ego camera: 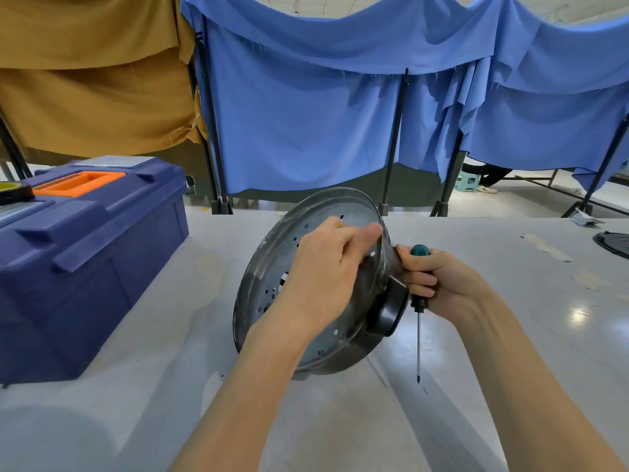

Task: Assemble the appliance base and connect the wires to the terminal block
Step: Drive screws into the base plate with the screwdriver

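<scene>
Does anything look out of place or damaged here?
Nothing looks damaged. The metal base stands tilted on its edge on the table, held at the rim by the left hand; the right hand holds the screwdriver tip down, beside it.

One metal base (pixel 269 267), one screwdriver (pixel 418 342), one toolbox (pixel 85 250), two hands (pixel 326 267) (pixel 442 284).

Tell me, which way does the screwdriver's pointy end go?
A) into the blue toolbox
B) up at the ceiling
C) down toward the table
C: the right hand grips the screwdriver by its handle with the thin shaft pointing down toward the table, while the left hand holds the metal base.
</scene>
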`<state>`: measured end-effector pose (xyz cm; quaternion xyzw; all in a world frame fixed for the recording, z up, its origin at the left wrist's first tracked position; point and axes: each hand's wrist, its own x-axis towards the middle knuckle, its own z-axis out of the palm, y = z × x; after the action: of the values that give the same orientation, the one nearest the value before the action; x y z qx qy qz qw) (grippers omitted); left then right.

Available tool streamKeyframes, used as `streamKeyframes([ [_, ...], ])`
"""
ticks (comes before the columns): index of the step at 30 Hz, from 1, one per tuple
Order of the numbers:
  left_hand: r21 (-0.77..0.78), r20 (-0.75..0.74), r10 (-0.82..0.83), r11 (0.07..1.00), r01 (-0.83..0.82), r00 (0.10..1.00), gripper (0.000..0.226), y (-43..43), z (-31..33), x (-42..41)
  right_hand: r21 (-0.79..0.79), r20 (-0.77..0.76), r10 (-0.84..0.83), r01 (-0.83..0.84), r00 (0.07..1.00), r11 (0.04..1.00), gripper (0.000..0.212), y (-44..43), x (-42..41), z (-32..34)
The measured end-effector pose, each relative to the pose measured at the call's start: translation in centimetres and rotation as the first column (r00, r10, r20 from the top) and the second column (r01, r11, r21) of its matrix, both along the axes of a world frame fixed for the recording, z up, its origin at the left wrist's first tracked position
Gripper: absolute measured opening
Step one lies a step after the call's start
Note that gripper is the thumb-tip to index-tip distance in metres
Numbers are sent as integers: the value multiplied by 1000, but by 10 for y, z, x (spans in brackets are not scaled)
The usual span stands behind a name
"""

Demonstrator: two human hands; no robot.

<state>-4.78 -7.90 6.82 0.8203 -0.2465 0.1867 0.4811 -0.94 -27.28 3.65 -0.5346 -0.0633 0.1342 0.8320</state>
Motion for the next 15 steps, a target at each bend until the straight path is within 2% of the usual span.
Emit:
streamKeyframes([
  [3, -6, -110, -69, 998, 69, 991, 63, -2, 3, -5, 18, -72, -1, 3, 997, 1000, 7, 3, -2, 4],
  [5, 50, -97, -60, 997, 66, 993, 55, -2, 1, -5, 44, -143, -51, 58, 988, 997, 32, 6, 0, 4],
  [6, 79, -75, -49, 995, 55, 996, 44, -2, 1, -5, 60, -185, -78, 90, 980, 994, 36, 6, 3, 3],
  [9, 170, -15, -55, 984, 57, 998, 38, -2, -5, -2, 91, -255, -57, 83, 965, 992, 7, 13, 3, 3],
  [12, 249, 5, -23, 968, 21, 1000, 24, -2, -7, -2, 76, -311, -47, 74, 949, 994, 4, 16, -1, -1],
  [15, 308, -33, -31, 951, 39, 999, 25, -1, -7, -2, 114, -393, -62, 115, 918, 987, 9, 20, -7, -3],
])
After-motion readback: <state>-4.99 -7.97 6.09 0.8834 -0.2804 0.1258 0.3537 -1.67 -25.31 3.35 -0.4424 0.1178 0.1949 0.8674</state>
